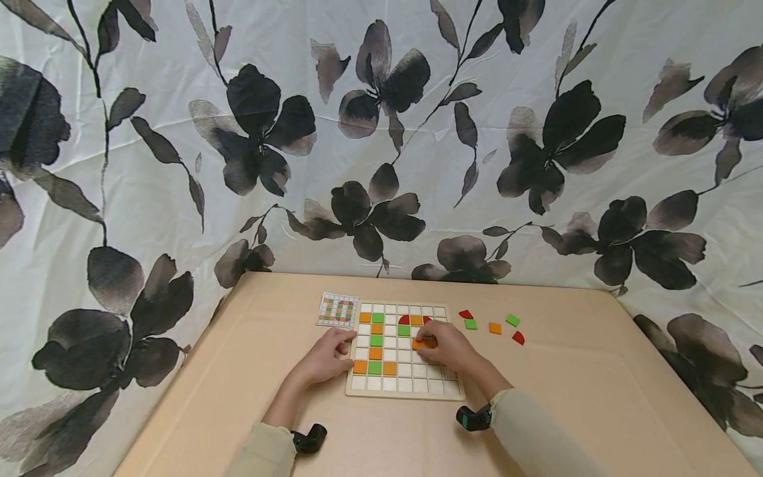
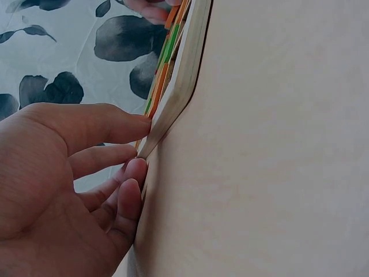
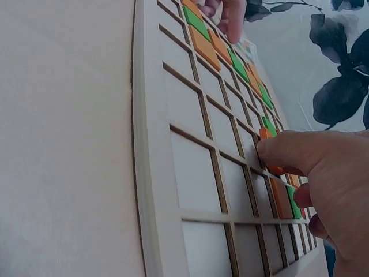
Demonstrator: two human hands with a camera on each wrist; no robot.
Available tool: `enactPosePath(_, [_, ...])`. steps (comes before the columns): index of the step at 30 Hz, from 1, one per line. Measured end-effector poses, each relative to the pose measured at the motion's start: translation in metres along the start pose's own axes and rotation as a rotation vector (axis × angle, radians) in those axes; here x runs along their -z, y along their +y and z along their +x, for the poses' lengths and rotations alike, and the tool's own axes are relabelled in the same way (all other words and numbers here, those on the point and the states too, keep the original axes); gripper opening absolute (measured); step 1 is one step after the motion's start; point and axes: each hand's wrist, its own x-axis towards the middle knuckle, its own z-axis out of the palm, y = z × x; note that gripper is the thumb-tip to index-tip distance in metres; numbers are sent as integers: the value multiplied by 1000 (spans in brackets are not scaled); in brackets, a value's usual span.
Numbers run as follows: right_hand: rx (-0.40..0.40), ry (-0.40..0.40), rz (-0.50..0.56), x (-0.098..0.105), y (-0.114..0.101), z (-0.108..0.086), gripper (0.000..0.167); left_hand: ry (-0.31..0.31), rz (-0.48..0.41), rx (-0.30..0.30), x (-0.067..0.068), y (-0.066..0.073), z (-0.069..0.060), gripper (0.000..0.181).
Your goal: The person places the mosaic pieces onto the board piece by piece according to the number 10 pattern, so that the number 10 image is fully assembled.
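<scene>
A square-celled wooden grid board (image 1: 363,389) lies on the table, with orange, green and red tiles in some cells. My right hand (image 1: 447,348) is over its right half, thumb and fingers pinching an orange tile (image 3: 265,134) at the cells. Another orange tile (image 3: 281,199) sits in a cell close by; the fingers partly cover this area. At the board's left edge rests my left hand (image 1: 324,358), its thumb and fingertips touching the side, as the left wrist view shows. Green tile (image 1: 403,330) and orange tile (image 1: 416,320) lie in cells beyond the right hand.
A small printed pattern card (image 1: 337,309) lies at the board's upper left. Right of the board are loose pieces: a red piece (image 1: 465,315), green tile (image 1: 512,320), orange tile (image 1: 495,328) and several others. Behind the table (image 1: 566,371) hangs a floral cloth (image 1: 381,152).
</scene>
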Motion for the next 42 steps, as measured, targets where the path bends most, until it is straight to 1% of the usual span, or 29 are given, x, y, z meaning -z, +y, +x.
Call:
enactPosePath(5, [35, -22, -3, -3, -8, 5, 14, -6, 3, -2, -1, -1, 1, 59])
enactPosePath(12, [128, -1, -3, -6, -10, 11, 8, -6, -5, 2, -2, -1, 0, 59])
enactPosePath(14, [141, -1, 5, -9, -10, 13, 8, -6, -3, 1, -2, 0, 0, 59])
enactPosePath(19, [119, -25, 30, -13, -13, 17, 7, -7, 5, -2, -2, 0, 0, 59])
enactPosePath(23, [100, -35, 25, -13, -15, 17, 7, -8, 1, 1, -2, 0, 0, 59])
enactPosePath(28, [95, -2, 16, -9, -14, 12, 10, -9, 1, -1, -3, -1, 0, 59])
enactPosePath(33, [70, 45, 20, -2, -3, 7, 17, -5, -2, 10, -2, -1, -1, 59])
enactPosePath(39, [7, 61, 45, 13, 15, 1, 22, -7, 4, 18, -2, -1, 0, 59])
enactPosePath(42, [-16, 74, 39, 21, 25, -3, 24, -7, 0, 16, -2, -1, 1, 59])
